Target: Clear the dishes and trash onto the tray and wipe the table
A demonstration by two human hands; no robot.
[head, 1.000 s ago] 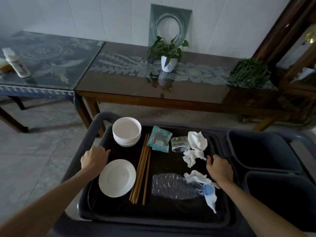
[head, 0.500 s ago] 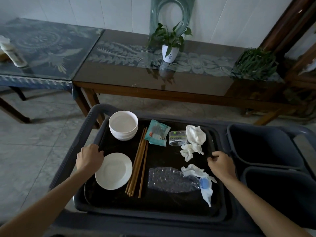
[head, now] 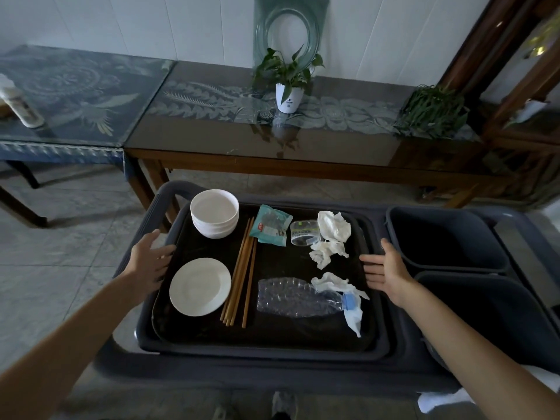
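Observation:
A black tray [head: 266, 339] sits in a grey cart. It holds a stack of white bowls [head: 214, 212], a white plate [head: 200, 286], several wooden chopsticks [head: 242, 274], a green wrapper [head: 272, 229], a clear plastic cup [head: 305, 236], crumpled white tissues [head: 332, 227] and a crushed clear bottle [head: 295, 297] with a blue cap. My left hand [head: 149, 262] is open beside the tray's left rim. My right hand [head: 386, 268] is open, fingers spread, just off the right rim. Neither hand holds anything.
Two dark grey bins [head: 439, 237] stand in the cart to the right of the tray. Beyond the cart is a glass-topped wooden table [head: 272, 147] with a potted plant [head: 289, 83] and a second plant [head: 433, 112]. A patterned table [head: 60, 95] with a bottle [head: 19, 104] stands at left.
Both hands have let go of the tray's side rims and opened, drawing slightly outward. The tray stays set in the cart.

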